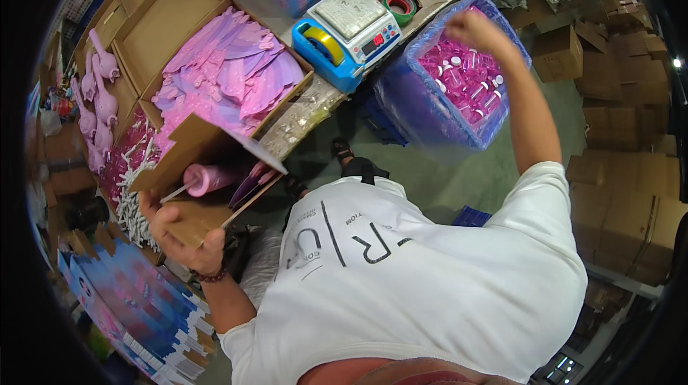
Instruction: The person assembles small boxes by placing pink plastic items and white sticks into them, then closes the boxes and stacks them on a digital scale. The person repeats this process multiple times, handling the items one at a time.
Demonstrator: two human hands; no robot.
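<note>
My left hand (185,240) grips an opened cardboard box (185,156) by its lower end, tilted over the workbench edge. Inside the box lie a pink plastic cylinder-shaped piece (209,178) with a thin whitish stick (179,191) at its end and a purple flat piece (250,186). Out to the right, my right hand (475,33) is over a bin (441,127) lined with blue plastic film. Small bottles of pink liquid (457,76) with white caps fill this bin. Motion blurs the right hand, so whether its fingers hold a bottle is unclear.
Pink-purple die-cut pieces (231,62) fill a cardboard tray; pink plastic wands (102,94) and white sticks (137,197) lie left. A digital scale (349,14), blue tape dispenser (322,57) and green tape roll (400,6) stand ahead. Cartons (618,218) line the right.
</note>
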